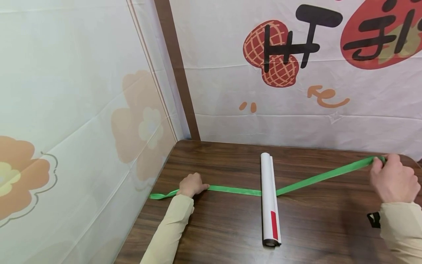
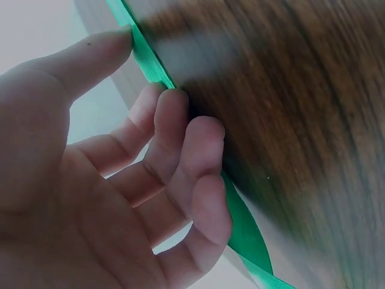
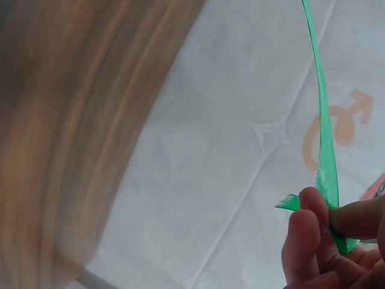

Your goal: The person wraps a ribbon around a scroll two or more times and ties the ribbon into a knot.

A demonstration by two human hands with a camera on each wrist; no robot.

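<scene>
One narrow, satiny green ribbon crossed the dark wood-grain tabletop, its middle hidden beneath one white cylindrical roll with a red patch. The left hand rested thumb and fingertips, spaced apart, against the ribbon; the right hand pinched it near one end. One black object showed beside the right sleeve. A creased, printed white sheet hung behind.
</scene>
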